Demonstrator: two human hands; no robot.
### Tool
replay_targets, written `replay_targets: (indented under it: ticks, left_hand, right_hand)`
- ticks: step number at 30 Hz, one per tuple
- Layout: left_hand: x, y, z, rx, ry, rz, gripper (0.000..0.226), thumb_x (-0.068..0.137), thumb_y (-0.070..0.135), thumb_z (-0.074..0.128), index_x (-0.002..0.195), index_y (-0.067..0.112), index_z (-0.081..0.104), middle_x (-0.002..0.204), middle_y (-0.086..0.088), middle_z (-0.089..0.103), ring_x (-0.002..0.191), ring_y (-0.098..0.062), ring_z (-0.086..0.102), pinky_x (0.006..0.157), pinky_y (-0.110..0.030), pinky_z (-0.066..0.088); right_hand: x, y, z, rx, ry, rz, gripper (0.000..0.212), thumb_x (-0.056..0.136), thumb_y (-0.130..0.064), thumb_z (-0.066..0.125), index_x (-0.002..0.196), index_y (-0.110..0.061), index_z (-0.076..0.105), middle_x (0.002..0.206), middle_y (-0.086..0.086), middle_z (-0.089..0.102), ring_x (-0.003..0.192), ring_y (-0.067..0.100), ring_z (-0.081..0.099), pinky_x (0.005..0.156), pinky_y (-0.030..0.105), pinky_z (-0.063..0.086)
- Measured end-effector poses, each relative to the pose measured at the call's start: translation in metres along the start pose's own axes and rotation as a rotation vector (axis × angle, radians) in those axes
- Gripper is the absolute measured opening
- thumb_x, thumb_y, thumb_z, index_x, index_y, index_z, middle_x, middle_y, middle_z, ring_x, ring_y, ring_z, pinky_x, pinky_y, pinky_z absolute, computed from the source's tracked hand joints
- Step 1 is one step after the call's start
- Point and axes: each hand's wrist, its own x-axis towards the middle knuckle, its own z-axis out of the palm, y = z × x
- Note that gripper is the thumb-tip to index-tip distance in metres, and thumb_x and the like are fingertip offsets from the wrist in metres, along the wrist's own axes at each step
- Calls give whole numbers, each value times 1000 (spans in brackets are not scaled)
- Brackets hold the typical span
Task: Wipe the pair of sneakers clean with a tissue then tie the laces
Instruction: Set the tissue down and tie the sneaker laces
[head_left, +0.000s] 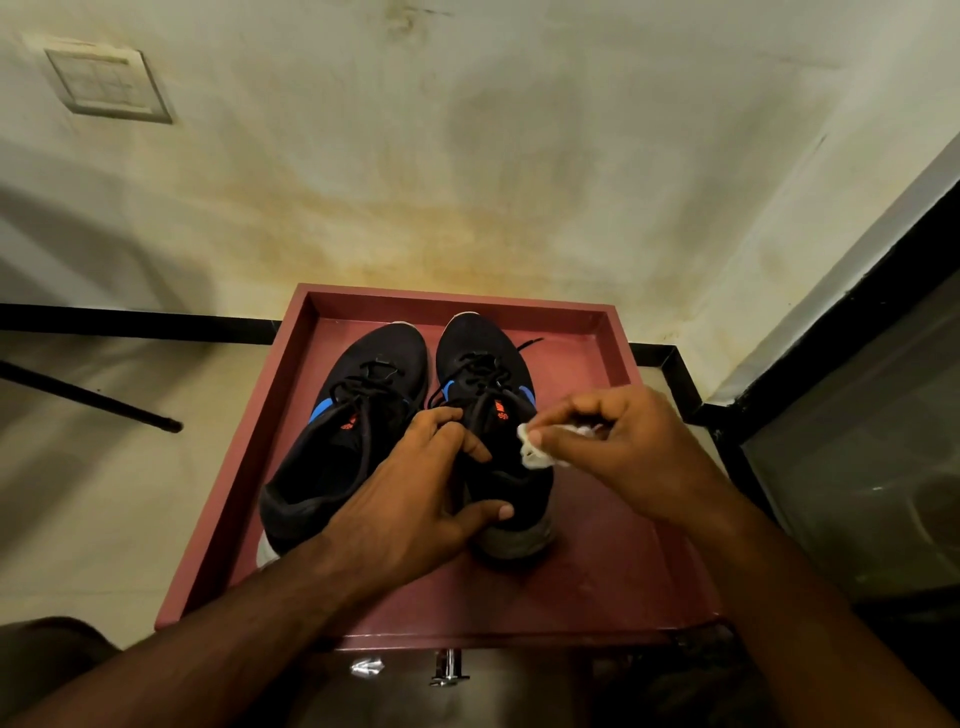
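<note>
Sneakers, one pair, black with blue and orange marks, are set side by side, toes toward the wall, in a dark red tray (618, 582). Left sneaker (343, 431) is seen whole but for its heel, which is partly covered by the left forearm. Right sneaker (488, 415) is hidden over much of its collar and heel by the left hand (415, 499), by which the collar is gripped, fingers curled inside and thumb laid across the heel. Tissue (532, 452), crumpled and white, is pinched in the right hand (613, 441) against the outer side of the collar; most of it is covered by the fingers. Laces are seen loose; one end lies on the tray floor. Bare tray floor is left at right and near. Raised tray rims close all four sides.
</note>
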Motion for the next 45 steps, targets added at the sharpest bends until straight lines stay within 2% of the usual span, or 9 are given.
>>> replay_targets:
  ticks: [6,11,16,22,28,32,36,41,45]
  left_hand:
    - [-4,8,-27,159,-40,104,56,91,59,66,136,33,45,139,18,45,120,2,49,102,-21,47]
    - [-16,12,-84,432,80,-2,46,85,78,48,105,37,57,91,18,63,87,-3,59,75,-29,52]
    - [-44,4,-99,886,-347,-301,74,81,87,46,130,32,55,131,8,62,134,-21,40,107,-38,44]
    - [-51,0,-75,885,-172,-316,53,93,74,40,109,30,65,112,8,69,128,-21,43,100,-39,41]
    - [-45,15,-68,292,74,-362,70,85,87,36,82,24,68,69,7,66,66,-7,64,62,-27,50]
    - [-24,-9,-87,151,439,-408,41,95,66,55,90,28,69,83,12,72,79,-6,69,69,-31,57]
    - [3,-24,-79,232,323,-466,49,93,57,66,120,17,72,115,2,75,103,-17,70,83,-25,52]
    - [13,-22,-72,153,389,-324,16,98,29,63,107,21,75,104,6,75,94,-9,67,80,-19,46]
    - [14,-28,-75,-17,380,-272,11,100,26,61,99,24,71,92,12,73,86,-2,66,76,-19,49]
  right_hand:
    - [-4,28,-2,-607,-64,199,11,92,-38,73,90,-32,81,85,-11,78,76,4,70,67,24,54]
    - [-9,6,-5,-315,159,-113,26,95,-52,66,101,-31,80,91,-12,75,84,5,69,70,34,58]
    - [-28,0,26,-582,-314,-126,64,79,-81,60,128,-41,61,126,-26,61,115,4,52,97,33,49]
    - [-27,5,14,-509,-50,-121,48,85,-80,52,108,-42,70,101,-25,65,91,-4,60,75,28,53]
    - [-26,3,29,-389,114,-162,68,92,-75,50,55,-17,52,55,0,49,52,16,53,50,44,46]
    - [-16,-7,40,-285,265,-276,44,99,-45,65,62,-22,58,61,-4,52,56,12,54,51,36,44]
    - [10,-32,76,-296,214,-347,34,100,-34,67,69,-20,62,66,-7,55,60,10,54,54,24,40]
    - [42,-51,124,-529,-106,-93,48,103,-39,53,59,-22,42,56,-5,44,54,17,47,48,26,28]
    - [48,-43,129,-280,-125,10,28,102,-35,57,82,-19,68,68,-4,62,67,18,65,55,25,44]
